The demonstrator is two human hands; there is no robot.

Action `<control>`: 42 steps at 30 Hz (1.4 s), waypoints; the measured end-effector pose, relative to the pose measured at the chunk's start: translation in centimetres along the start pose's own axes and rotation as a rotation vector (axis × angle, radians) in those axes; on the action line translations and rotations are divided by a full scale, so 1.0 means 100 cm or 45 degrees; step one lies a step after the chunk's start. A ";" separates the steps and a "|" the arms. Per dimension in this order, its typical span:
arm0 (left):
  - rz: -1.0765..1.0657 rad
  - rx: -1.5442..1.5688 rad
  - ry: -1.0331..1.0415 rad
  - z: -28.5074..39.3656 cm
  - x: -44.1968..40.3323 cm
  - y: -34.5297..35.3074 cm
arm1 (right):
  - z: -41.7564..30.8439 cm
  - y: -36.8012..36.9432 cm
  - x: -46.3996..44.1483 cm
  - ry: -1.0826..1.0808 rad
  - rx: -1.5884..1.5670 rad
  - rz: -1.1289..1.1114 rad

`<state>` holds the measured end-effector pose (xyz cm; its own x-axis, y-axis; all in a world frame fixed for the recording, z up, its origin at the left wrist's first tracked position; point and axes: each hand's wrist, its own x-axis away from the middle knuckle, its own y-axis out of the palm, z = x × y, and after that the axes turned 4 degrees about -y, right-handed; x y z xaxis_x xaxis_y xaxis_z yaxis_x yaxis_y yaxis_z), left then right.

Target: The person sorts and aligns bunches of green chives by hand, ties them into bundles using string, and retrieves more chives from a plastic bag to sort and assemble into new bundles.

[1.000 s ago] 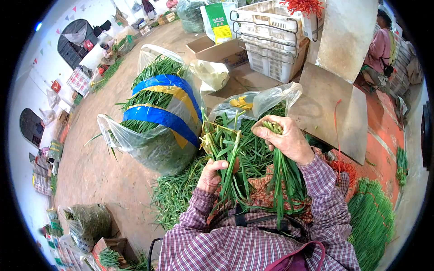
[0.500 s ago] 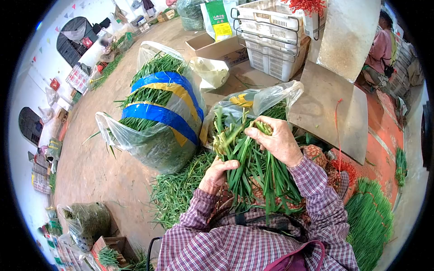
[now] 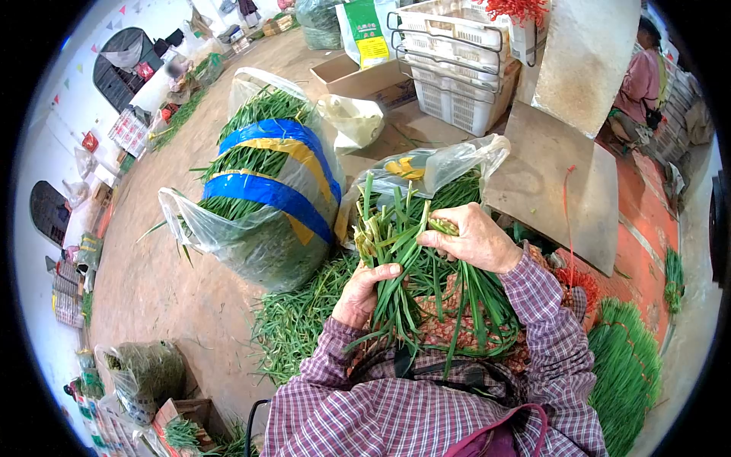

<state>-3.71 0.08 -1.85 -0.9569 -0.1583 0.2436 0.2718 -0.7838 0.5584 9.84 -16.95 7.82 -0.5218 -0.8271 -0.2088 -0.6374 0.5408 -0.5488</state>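
My left hand (image 3: 364,292) is wrapped round a loose bunch of green stalks (image 3: 392,251), its pale ends pointing up and its leaves spreading down. Close beside it, my right hand (image 3: 474,238) is closed round a smaller bundle of stalks (image 3: 483,305), whose leaves hang over my lap; the cut ends show at its fingertips. One stalk slants between the two hands. Below and to the left, loose leaves (image 3: 297,324) lie heaped on the floor. An open clear plastic bag (image 3: 449,169) with greens stands just beyond my hands.
A large bag of greens (image 3: 266,221) with blue and yellow bands stands at the left. White crates (image 3: 457,76) and a cardboard box (image 3: 358,80) are ahead. A flat board (image 3: 560,190) lies ahead right, tied green bundles (image 3: 624,373) at lower right. A person (image 3: 640,84) sits at upper right.
My right hand moved left to the left-hand bunch, then slightly right again. The leaves below both hands have shifted and spread. Both hands keep their hold.
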 end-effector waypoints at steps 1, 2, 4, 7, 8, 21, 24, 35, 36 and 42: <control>-0.002 0.000 -0.001 0.001 0.000 0.000 | 0.000 -0.002 0.001 0.001 0.001 0.002; -0.010 -0.011 -0.006 0.002 0.001 -0.001 | -0.003 -0.005 0.001 0.044 -0.121 -0.036; -0.018 -0.058 -0.042 0.004 0.001 -0.005 | -0.001 -0.008 0.000 0.089 -0.295 -0.064; -0.003 -0.107 -0.087 0.007 0.003 -0.004 | 0.006 -0.013 0.000 0.109 -0.390 -0.056; -0.003 -0.108 -0.086 0.007 0.002 -0.006 | 0.006 -0.013 0.000 0.125 -0.373 -0.034; -0.009 0.073 -0.145 0.004 0.000 -0.004 | 0.005 -0.006 0.001 0.103 -0.481 -0.073; 0.038 0.061 -0.130 0.007 0.001 -0.001 | 0.002 -0.008 0.004 0.067 -0.317 0.005; 0.024 0.031 0.003 0.017 0.005 0.012 | 0.006 -0.018 0.009 0.088 -0.370 -0.030; 0.039 0.035 0.001 0.019 0.007 0.013 | 0.007 -0.019 0.010 0.091 -0.368 -0.033; -0.161 0.235 0.039 0.020 0.003 -0.012 | 0.014 -0.040 0.015 0.121 -0.573 0.061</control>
<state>-4.08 2.16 -0.82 -0.9865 -0.0860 0.1395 0.1607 -0.6756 0.7196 12.43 -20.57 8.55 -0.5928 -0.7933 -0.1388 -0.7831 0.6081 -0.1304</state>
